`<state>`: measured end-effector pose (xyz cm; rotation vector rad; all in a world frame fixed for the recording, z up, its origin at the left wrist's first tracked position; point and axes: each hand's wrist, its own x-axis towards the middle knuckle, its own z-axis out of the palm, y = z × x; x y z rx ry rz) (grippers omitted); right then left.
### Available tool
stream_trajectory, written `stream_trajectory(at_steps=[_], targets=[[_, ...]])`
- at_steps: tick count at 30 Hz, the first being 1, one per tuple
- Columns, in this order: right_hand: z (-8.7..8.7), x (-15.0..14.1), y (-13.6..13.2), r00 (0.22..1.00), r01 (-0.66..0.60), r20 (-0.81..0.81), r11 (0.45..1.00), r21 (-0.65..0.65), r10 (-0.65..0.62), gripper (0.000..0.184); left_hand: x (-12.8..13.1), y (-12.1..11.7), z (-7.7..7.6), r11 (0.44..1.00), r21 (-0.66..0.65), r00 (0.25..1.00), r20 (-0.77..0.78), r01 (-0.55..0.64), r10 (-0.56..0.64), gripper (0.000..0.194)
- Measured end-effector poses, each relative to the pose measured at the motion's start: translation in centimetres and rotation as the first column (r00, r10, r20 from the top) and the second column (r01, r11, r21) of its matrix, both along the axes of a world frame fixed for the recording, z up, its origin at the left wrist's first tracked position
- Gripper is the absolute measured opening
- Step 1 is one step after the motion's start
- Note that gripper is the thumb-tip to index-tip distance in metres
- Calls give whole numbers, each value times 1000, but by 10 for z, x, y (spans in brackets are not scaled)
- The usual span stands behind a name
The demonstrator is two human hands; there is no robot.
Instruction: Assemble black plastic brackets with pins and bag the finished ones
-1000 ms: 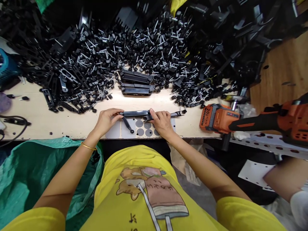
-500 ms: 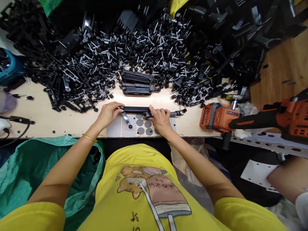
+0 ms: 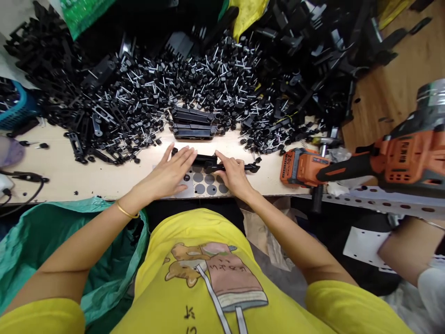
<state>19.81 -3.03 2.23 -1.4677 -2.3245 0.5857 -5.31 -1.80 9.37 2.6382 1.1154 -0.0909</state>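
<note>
My left hand lies flat with its fingers stretched out across the left part of a long black plastic bar, hiding much of it. Beside the bar's other end, my right hand pinches a black jointed piece, whose hooked end sticks out to the right. How the bar and this piece join is hidden under the fingers. Below both hands is a pale sheet with grey round discs, partly covered by my left hand. Just beyond the bar rest several similar black arms, laid side by side.
A heap of black-headed screws spreads across the back of the table. An orange cordless tool lies to the right. A green sack hangs open at the front left, and a blue basket stands far left. Another person's arm shows at right.
My left hand has gone from pinching the bar's left end to lying flat over it. The small angled link there is now covered. My right hand keeps its hold.
</note>
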Motion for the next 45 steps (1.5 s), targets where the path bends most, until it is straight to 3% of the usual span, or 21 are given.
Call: stream_trajectory(at_steps=[6,10,12,15,21,28,31,33,36,39,42,45], targets=[[27,-3,-11,997,-43,-63,999,0,43,56,40,16,28,996,-86,979,-196,39,-55,67],[35,-3,-8,995,-87,-54,996,-16,86,53,59,9,32,996,63,961,-269,-57,72,24],[37,0,-4,989,-141,-56,989,-31,140,51,65,-1,31,985,139,949,-282,-103,139,23],[42,8,4,962,-256,-110,966,-43,250,50,65,-13,29,984,135,946,-287,-119,153,18],[53,13,16,908,-403,-109,915,26,403,53,37,-10,16,981,191,991,-125,-19,43,25],[62,-6,6,944,-306,-104,948,88,314,52,29,-8,13,982,126,990,1,-142,143,43],[75,1,-5,936,-347,-64,938,-1,347,55,18,-10,19,1000,20,998,59,-19,18,48],[87,8,-15,902,-430,-13,896,-108,431,57,9,-17,24,995,-57,982,174,82,-71,50],[106,13,-32,849,-529,-176,806,-266,499,55,4,-38,31,966,-181,843,535,184,-61,53],[115,7,-44,781,-552,-537,753,-359,317,52,16,-68,32,941,-317,558,805,120,201,54],[114,-6,-53,721,-536,-683,721,-439,120,50,34,-94,34,908,-409,393,823,-92,411,46],[109,-23,-61,647,-513,-761,711,-481,-48,51,48,-105,38,805,-540,245,769,-247,591,51]])
